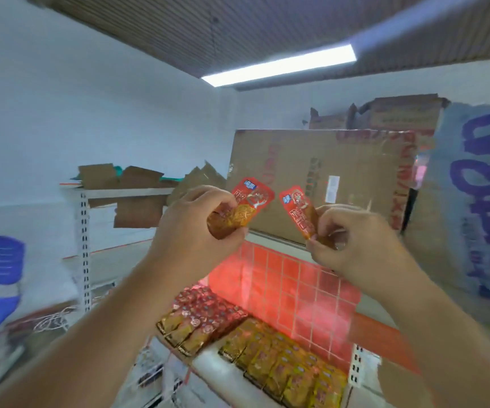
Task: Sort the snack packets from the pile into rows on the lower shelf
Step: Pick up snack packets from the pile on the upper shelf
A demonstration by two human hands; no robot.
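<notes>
While rows of snack packets [255,337] lie on the lower shelf [205,359], the left hand [196,228] grips one red packet [245,206] in curled fingers and the right hand [352,240] pinches another red packet [298,210], both raised before a cardboard box [320,178].

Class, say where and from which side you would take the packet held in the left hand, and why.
Pinch the packet by its free red upper end, coming from above and the right: it is flat and thin, tilted upward, and the left hand covers its lower end.
</notes>
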